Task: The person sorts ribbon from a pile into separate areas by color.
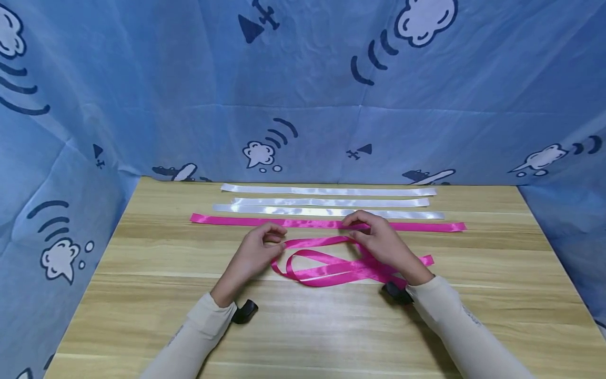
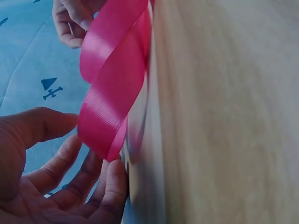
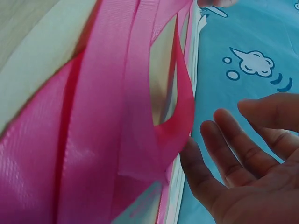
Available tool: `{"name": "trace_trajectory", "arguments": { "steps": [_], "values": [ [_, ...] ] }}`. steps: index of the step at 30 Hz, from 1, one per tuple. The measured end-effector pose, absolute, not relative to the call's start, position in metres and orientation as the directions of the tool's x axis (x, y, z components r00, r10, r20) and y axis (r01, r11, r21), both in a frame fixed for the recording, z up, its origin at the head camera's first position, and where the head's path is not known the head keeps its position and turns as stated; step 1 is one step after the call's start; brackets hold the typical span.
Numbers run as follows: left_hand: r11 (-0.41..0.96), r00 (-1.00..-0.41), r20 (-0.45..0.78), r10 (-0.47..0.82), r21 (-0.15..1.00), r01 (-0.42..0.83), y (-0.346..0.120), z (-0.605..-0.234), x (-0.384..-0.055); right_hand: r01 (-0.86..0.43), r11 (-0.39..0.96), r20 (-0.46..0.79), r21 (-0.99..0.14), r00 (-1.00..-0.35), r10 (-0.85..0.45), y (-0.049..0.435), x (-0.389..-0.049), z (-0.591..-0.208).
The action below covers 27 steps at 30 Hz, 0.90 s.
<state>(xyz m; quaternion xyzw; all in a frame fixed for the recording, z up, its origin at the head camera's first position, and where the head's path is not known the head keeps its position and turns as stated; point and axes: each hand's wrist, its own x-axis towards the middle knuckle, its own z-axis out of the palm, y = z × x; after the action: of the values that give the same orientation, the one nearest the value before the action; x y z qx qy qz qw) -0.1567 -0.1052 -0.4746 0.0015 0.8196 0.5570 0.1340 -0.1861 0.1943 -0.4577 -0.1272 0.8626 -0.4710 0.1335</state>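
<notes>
A long pink ribbon (image 1: 326, 280) lies in loose loops on the wooden table in front of the person. The left hand (image 1: 259, 251) is at the left end of these loops. In the left wrist view its thumb tip reaches the edge of the ribbon (image 2: 105, 109), with the other fingers spread loosely beside and below it. Over the right part of the loops is the right hand (image 1: 381, 239). The right wrist view shows its fingers (image 3: 245, 154) relaxed and apart, the little finger right by a ribbon loop (image 3: 180, 123).
Beyond the hands a straight pink strip (image 1: 303, 223) runs across the table (image 1: 303, 337). Behind it lie several white ribbon strips (image 1: 331, 191), roughly parallel. A blue printed cloth (image 1: 303, 79) rises at the table's back edge and sides.
</notes>
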Motion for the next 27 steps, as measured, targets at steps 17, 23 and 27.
{"name": "trace_trajectory", "arguments": {
  "steps": [17, 23, 27],
  "values": [
    [0.417, -0.961, -0.232, 0.149, 0.896, -0.152, -0.096, -0.476, -0.155, -0.166, 0.543, -0.099, -0.823, -0.900, -0.425, 0.178, -0.188, -0.471],
    [0.431, -0.962, -0.231, 0.143, 0.890, -0.150, -0.096, -0.474, -0.154, -0.205, 0.569, -0.096, -0.796, -0.886, -0.454, 0.173, -0.185, -0.475],
    [0.416, -0.965, -0.221, 0.141, 0.898, -0.145, -0.096, -0.476, -0.154, -0.246, 0.579, -0.077, -0.777, -0.877, -0.475, 0.170, -0.184, -0.477]
  ]
}}
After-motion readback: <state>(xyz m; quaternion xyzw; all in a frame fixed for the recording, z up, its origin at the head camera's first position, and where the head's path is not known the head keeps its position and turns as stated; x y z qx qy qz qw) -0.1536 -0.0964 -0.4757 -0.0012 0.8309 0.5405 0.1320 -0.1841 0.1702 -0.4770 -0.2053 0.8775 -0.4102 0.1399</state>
